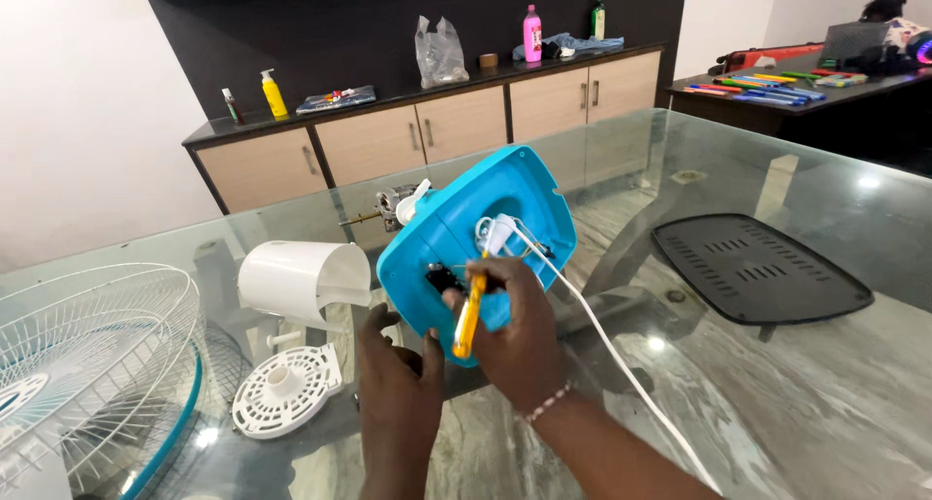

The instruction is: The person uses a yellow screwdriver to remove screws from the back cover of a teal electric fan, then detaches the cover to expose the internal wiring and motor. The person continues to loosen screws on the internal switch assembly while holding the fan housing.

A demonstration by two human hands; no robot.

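A blue plastic fan base (456,230) is tipped up on the glass table (777,393), its hollow underside facing me. My left hand (400,372) grips its lower edge from below. In my right hand (515,330) I hold a yellow-handled screwdriver (469,316), its tip pointing into the underside near a black part and white wiring. A white power cord (602,335) runs out of the base and down to the right. The fan's motor and shaft (388,207) stick out behind the base.
A white motor cover (301,279) and a round white vented part (286,388) lie to the left, beside a wire fan guard (87,364). A black base plate (757,267) lies to the right. A sideboard (437,121) with bottles stands behind.
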